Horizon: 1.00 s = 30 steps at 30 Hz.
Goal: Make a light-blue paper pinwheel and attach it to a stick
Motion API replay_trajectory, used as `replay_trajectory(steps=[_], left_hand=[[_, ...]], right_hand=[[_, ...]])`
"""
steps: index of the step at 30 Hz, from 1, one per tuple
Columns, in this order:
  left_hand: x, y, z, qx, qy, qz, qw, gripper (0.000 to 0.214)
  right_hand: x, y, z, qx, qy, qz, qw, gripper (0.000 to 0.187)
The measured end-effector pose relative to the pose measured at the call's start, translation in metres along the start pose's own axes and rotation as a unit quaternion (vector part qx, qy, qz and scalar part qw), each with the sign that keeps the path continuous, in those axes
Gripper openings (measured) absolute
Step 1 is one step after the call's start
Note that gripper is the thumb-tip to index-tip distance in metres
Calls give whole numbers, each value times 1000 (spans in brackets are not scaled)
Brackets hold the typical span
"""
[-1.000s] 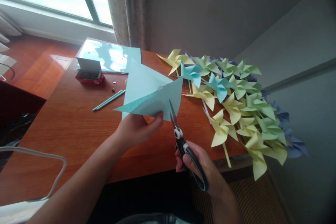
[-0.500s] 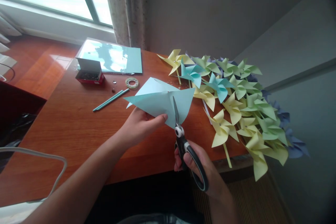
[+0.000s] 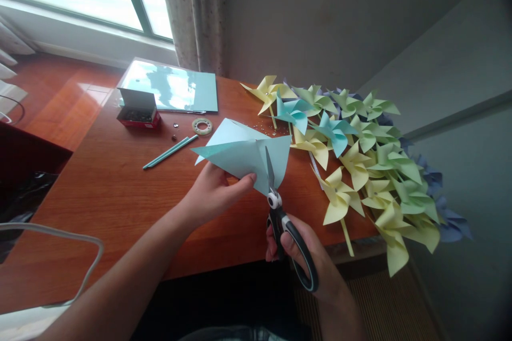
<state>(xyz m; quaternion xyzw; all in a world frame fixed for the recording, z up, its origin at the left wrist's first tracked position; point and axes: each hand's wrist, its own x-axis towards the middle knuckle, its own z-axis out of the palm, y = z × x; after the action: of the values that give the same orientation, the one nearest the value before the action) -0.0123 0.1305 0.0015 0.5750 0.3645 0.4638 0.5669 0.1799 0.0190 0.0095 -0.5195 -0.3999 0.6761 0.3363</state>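
A light blue sheet of paper, slit from its corners and bent, is held above the table by my left hand. The thumb lies on top of the paper; the other fingers are hidden beneath it. My right hand grips a pair of scissors with black and white handles. The scissor blades lie along the right part of the sheet, pointing up toward its middle, and look closed or nearly so.
Many finished paper pinwheels cover the right side of the wooden table. Behind the sheet lie a tape roll, blue paper sticks, an open red box of small dark pieces, and blue sheets in clear plastic. A white cable curves at left.
The right flap of the paper has shifted slightly left and curled a little beside the blades. Both hands have barely moved.
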Motion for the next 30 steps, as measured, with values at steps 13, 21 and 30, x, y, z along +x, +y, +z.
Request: replay_trajectory(steps=[13,21,30], left_hand=[[-1,5,-2,-35,-43,-74,996,20],[0,9,-2,-28,-17,-104,994,22],[1,9,-2,-109,-9,-122,987,38]], right_hand=[[0,3,0,-3,5,-3,1000,53],[2,2,3,14,9,-2,1000,53],[3,3,5,-5,41,2,999,50]])
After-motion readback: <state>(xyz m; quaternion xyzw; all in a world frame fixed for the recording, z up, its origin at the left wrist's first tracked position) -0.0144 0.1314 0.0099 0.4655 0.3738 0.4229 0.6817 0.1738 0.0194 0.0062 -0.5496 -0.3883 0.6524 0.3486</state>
